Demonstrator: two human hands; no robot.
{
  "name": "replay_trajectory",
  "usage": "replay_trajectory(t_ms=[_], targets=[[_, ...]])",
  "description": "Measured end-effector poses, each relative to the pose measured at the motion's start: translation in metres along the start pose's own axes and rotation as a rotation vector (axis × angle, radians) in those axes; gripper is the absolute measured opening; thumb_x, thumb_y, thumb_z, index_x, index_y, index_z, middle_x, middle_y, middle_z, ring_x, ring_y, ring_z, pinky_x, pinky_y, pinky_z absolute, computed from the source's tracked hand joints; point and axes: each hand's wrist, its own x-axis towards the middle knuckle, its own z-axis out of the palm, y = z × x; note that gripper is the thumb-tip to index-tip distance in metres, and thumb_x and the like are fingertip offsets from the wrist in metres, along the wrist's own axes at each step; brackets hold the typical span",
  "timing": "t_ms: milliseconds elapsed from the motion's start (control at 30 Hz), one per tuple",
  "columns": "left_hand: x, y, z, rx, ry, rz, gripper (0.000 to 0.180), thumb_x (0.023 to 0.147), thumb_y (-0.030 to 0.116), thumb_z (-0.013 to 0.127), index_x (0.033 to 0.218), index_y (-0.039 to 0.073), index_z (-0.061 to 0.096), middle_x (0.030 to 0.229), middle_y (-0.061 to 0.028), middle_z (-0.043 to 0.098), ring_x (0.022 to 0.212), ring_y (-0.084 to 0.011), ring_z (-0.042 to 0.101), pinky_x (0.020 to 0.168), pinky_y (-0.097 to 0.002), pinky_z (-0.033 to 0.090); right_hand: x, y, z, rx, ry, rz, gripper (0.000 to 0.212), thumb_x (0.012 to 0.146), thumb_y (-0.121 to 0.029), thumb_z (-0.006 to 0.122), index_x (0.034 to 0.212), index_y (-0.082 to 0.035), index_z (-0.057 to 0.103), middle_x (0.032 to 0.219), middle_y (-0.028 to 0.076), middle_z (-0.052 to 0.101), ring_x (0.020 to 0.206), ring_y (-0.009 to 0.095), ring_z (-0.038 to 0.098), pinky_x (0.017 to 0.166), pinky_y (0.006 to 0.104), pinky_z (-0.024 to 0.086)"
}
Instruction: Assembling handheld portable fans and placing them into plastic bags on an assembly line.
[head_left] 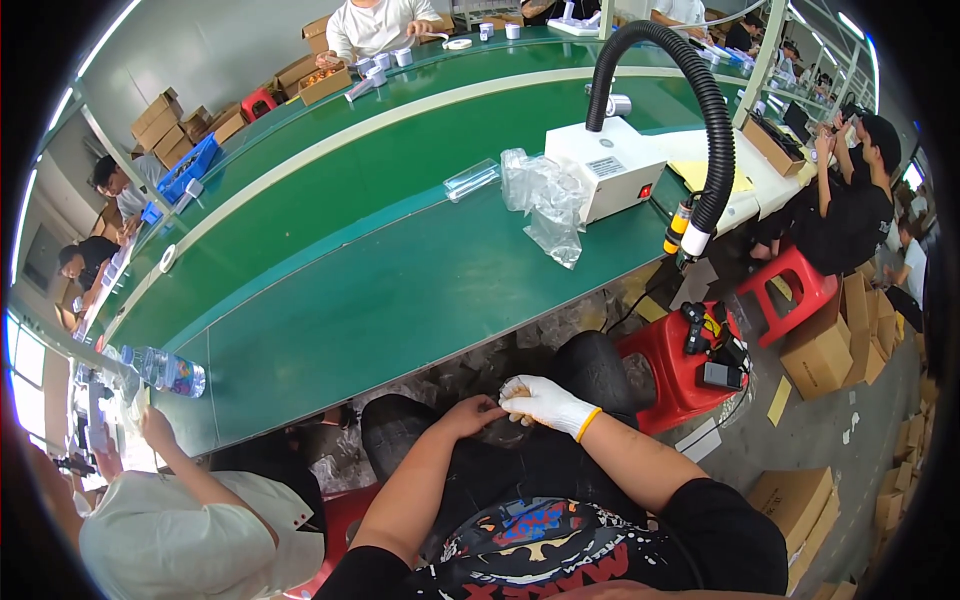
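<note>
My bare left hand point(470, 415) and my right hand point(549, 404), in a white glove with a yellow cuff edge, meet above my lap. The left fingers are pinched together against the gloved fingertips. My right hand is curled closed, and a tan patch shows between its fingers. Whether that is a small thing or skin, I cannot make out. Both hands are below the near edge of the green worktable point(390, 310), apart from it.
On the table are a white machine box point(605, 165) with a black corrugated hose point(715, 120), crumpled clear plastic bags point(550, 200) and a water bottle point(165, 370). A red stool point(670, 385) bearing devices stands at my right. A person point(190, 520) sits close on my left.
</note>
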Motion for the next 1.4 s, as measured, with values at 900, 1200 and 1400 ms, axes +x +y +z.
replay_trajectory(t_ms=[900, 1200, 1400], targets=[[0.001, -0.006, 0.0, 0.064, 0.104, 0.295, 0.024, 0.093, 0.019, 0.068, 0.114, 0.01, 0.074, 0.096, -0.0114, 0.075, 0.086, -0.0221, 0.071, 0.079, -0.0387, 0.054, 0.008, 0.01, 0.009, -0.329, -0.047, -0.03, 0.024, 0.096, -0.017, 0.074, 0.116, -0.007, 0.065, 0.097, 0.005, 0.069, 0.081, 0.015, 0.066, 0.066, 0.0292, 0.053], [-0.156, 0.092, -0.066, -0.026, 1.079, 0.604, 0.008, 0.089, 0.011, 0.071, 0.087, 0.003, 0.073, 0.078, -0.0133, 0.071, 0.069, -0.0263, 0.07, 0.065, -0.0371, 0.055, -0.014, -0.021, 0.01, -0.048, 0.081, -0.011, 0.052, 0.096, -0.015, 0.07, 0.142, -0.011, 0.048, 0.113, 0.012, 0.064, 0.092, 0.025, 0.07, 0.073, 0.0388, 0.062], [-0.246, 0.061, -0.199, 0.263, 1.915, 0.353, 0.039, 0.086, 0.002, 0.07, 0.124, -0.001, 0.062, 0.114, -0.0158, 0.068, 0.105, -0.0296, 0.067, 0.095, -0.0395, 0.053, -0.024, -0.015, 0.006, -0.106, -0.017, -0.052, 0.059, 0.095, -0.009, 0.071, 0.146, -0.014, 0.043, 0.113, 0.01, 0.06, 0.094, 0.025, 0.069, 0.076, 0.0394, 0.063]])
